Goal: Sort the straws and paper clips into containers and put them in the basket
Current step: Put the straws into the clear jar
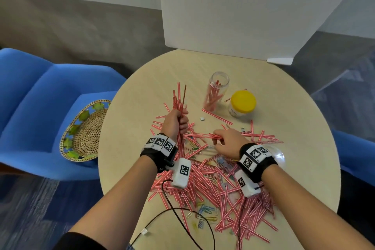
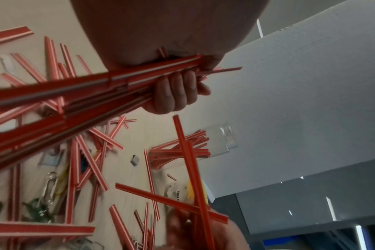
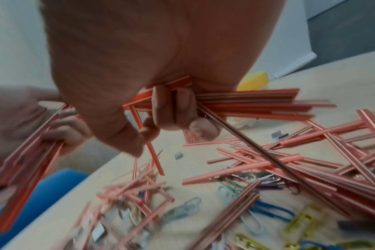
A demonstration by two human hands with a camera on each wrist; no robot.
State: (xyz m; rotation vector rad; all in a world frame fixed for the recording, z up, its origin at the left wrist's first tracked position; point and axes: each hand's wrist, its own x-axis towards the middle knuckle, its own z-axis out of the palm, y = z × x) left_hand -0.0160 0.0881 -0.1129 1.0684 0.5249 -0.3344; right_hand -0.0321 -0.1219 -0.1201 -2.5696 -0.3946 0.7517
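Left hand (image 1: 176, 121) clutched an upright straw bundle (image 1: 179, 97) at frame centre; right hand (image 1: 227, 142) gripped several straws (image 1: 261, 137) above the littered tabletop (image 1: 154, 79).

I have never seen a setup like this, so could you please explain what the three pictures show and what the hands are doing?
No machine here: a person wears one camera on the head and one on each wrist. The head view looks down on a round table; the other two look along each hand. Red striped straws and paper clips lie scattered on it, beside an open jar with some straws inside and a jar with a yellow lid. A basket waits on the blue chair. The left hand grips an upright bundle of straws; the right hand curls its fingers round a few more.
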